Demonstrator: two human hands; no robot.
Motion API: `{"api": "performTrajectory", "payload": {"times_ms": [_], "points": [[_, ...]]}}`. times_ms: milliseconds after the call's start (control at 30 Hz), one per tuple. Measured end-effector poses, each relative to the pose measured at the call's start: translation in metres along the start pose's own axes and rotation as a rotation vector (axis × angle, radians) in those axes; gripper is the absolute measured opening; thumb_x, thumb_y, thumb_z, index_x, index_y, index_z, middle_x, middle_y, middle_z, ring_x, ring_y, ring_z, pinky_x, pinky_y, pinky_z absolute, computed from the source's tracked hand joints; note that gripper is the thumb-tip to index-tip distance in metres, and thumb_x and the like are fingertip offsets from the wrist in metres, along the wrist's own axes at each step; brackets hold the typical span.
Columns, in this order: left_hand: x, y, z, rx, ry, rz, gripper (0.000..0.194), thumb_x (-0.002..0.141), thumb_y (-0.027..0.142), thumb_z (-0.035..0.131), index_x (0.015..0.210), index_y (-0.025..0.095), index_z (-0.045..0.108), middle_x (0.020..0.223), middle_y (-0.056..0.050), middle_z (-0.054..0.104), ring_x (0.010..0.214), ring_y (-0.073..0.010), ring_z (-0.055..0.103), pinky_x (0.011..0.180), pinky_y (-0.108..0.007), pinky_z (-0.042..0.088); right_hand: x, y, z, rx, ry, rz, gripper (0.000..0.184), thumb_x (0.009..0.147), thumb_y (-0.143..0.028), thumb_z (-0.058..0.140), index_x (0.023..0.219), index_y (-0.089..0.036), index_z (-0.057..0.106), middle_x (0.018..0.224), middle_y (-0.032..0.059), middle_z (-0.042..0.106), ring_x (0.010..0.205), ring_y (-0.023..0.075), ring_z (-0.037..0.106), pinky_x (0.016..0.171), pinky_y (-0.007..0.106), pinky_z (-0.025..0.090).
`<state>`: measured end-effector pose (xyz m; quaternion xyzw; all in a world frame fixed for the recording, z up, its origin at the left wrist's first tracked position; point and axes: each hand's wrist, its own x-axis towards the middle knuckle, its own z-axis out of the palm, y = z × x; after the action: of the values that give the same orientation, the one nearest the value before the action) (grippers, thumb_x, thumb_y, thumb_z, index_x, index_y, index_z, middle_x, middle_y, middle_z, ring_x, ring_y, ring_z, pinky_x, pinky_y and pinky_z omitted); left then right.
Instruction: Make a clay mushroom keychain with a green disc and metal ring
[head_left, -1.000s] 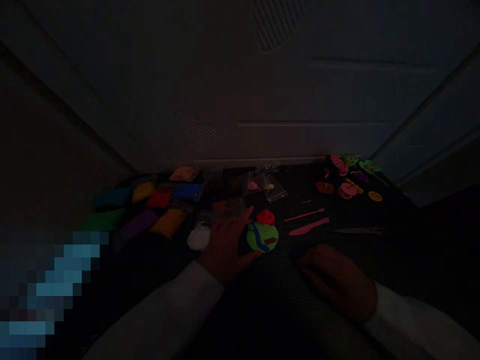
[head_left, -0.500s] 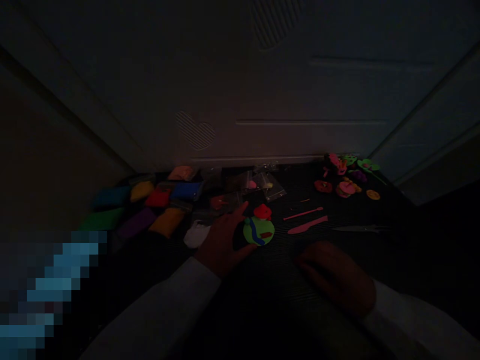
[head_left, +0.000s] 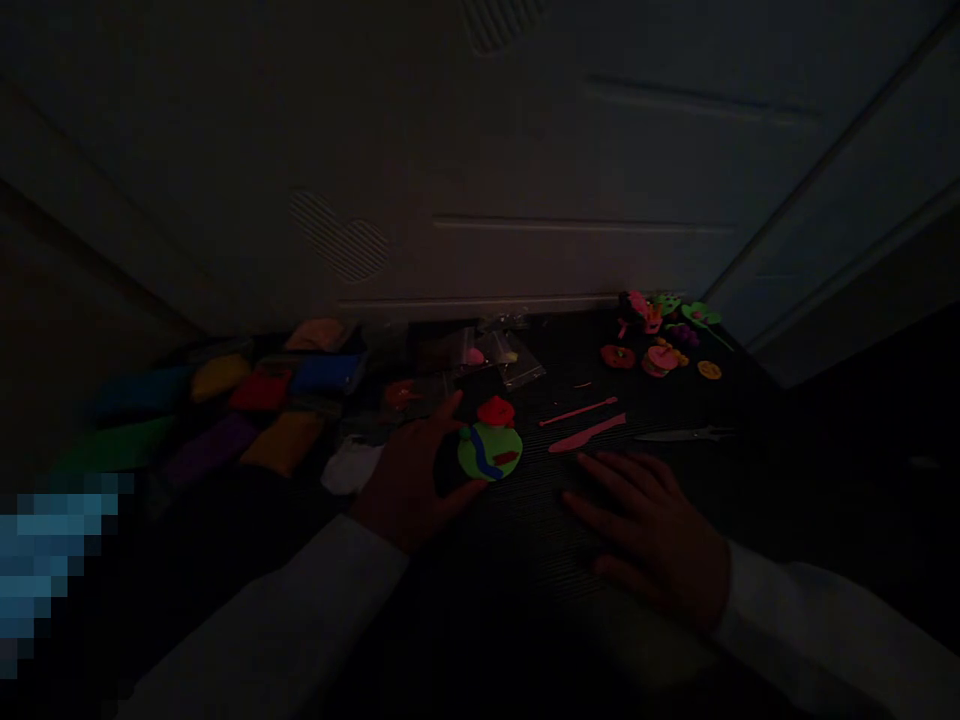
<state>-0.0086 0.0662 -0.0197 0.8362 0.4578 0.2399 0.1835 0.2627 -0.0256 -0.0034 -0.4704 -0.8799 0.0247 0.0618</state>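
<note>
In dim light, a flat green clay disc (head_left: 508,441) lies on the dark table, bearing a blue wavy strip, a small dark red bar and a red clay piece (head_left: 496,411) at its top edge. My left hand (head_left: 411,470) rests at the disc's left side, thumb and forefinger stretched apart around it; the thumb tip is near its lower edge, and whether it touches I cannot tell. My right hand (head_left: 656,530) is spread low over the table, holding nothing. Just beyond its fingertips lie a pink plastic knife (head_left: 589,434) and a thin pink modelling stick (head_left: 577,411).
Packs of coloured clay, among them a blue pack (head_left: 328,374) and an orange pack (head_left: 283,443), crowd the left. Scissors (head_left: 679,435) lie at right. Finished clay figures, including a pink round one (head_left: 660,361), stand at the back right. A pale panel (head_left: 517,260) rises behind.
My right hand has gone from curled to spread and flat. The view has shifted, so things sit further left. My left hand keeps its pose beside the green disc.
</note>
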Motion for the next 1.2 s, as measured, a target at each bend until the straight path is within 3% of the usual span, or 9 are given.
{"api": "performTrajectory", "payload": {"times_ms": [200, 267, 367, 500, 733, 1033, 1200], "points": [[-0.001, 0.004, -0.003, -0.004, -0.006, -0.004, 0.084, 0.068, 0.03, 0.063, 0.137, 0.016, 0.019, 0.118, -0.011, 0.053, 0.112, -0.0292, 0.045, 0.096, -0.046, 0.035, 0.0, 0.004, -0.002, -0.017, 0.049, 0.041, 0.05, 0.085, -0.042, 0.046, 0.129, -0.019, 0.043, 0.142, 0.0129, 0.03, 0.127, 0.0277, 0.028, 0.099, 0.05, 0.025], [-0.002, 0.005, -0.005, -0.019, -0.008, -0.001, 0.081, 0.068, 0.025, 0.06, 0.137, 0.015, 0.019, 0.12, -0.011, 0.052, 0.114, -0.0284, 0.044, 0.099, -0.046, 0.033, -0.002, -0.001, -0.002, -0.013, 0.095, 0.037, 0.048, 0.084, -0.038, 0.047, 0.129, -0.021, 0.043, 0.141, 0.0136, 0.031, 0.124, 0.028, 0.031, 0.098, 0.051, 0.025], [-0.002, 0.007, -0.007, -0.051, 0.002, -0.012, 0.077, 0.069, 0.02, 0.056, 0.136, 0.014, 0.018, 0.123, -0.01, 0.05, 0.116, -0.0264, 0.043, 0.101, -0.045, 0.031, -0.004, -0.014, 0.001, 0.024, 0.148, 0.007, 0.04, 0.084, -0.033, 0.05, 0.124, -0.031, 0.048, 0.13, 0.0084, 0.045, 0.114, 0.0252, 0.041, 0.094, 0.05, 0.026], [-0.002, 0.007, -0.007, -0.084, 0.048, -0.052, 0.073, 0.071, 0.023, 0.054, 0.136, 0.016, 0.019, 0.12, -0.01, 0.052, 0.115, -0.0255, 0.045, 0.099, -0.045, 0.033, -0.002, -0.03, 0.005, 0.023, 0.139, -0.044, 0.038, 0.081, -0.037, 0.053, 0.119, -0.036, 0.052, 0.125, 0.0048, 0.051, 0.108, 0.0252, 0.045, 0.093, 0.051, 0.024], [-0.001, 0.008, -0.008, -0.121, 0.104, -0.063, 0.068, 0.072, 0.024, 0.054, 0.133, 0.016, 0.025, 0.114, -0.01, 0.056, 0.109, -0.0236, 0.05, 0.097, -0.043, 0.036, 0.006, -0.035, 0.003, 0.004, 0.154, -0.069, 0.033, 0.083, -0.038, 0.051, 0.115, -0.031, 0.055, 0.13, 0.0048, 0.049, 0.11, 0.0252, 0.044, 0.093, 0.05, 0.021], [-0.001, 0.007, -0.007, -0.157, 0.152, -0.056, 0.061, 0.074, 0.024, 0.054, 0.129, 0.012, 0.031, 0.112, -0.011, 0.056, 0.103, -0.0219, 0.053, 0.092, -0.041, 0.042, 0.039, -0.036, 0.003, 0.114, 0.187, -0.026, 0.009, 0.081, -0.03, 0.056, 0.08, -0.027, 0.064, 0.115, -0.0043, 0.059, 0.107, 0.0201, 0.045, 0.09, 0.044, 0.025], [-0.001, 0.007, -0.006, -0.185, 0.18, -0.054, 0.06, 0.075, 0.024, 0.054, 0.129, 0.014, 0.03, 0.112, -0.01, 0.056, 0.103, -0.0208, 0.054, 0.092, -0.04, 0.042, 0.045, -0.04, 0.004, 0.128, 0.215, -0.046, 0.008, 0.083, -0.024, 0.053, 0.083, -0.023, 0.061, 0.111, -0.0031, 0.062, 0.106, 0.0178, 0.047, 0.094, 0.043, 0.021]]}}
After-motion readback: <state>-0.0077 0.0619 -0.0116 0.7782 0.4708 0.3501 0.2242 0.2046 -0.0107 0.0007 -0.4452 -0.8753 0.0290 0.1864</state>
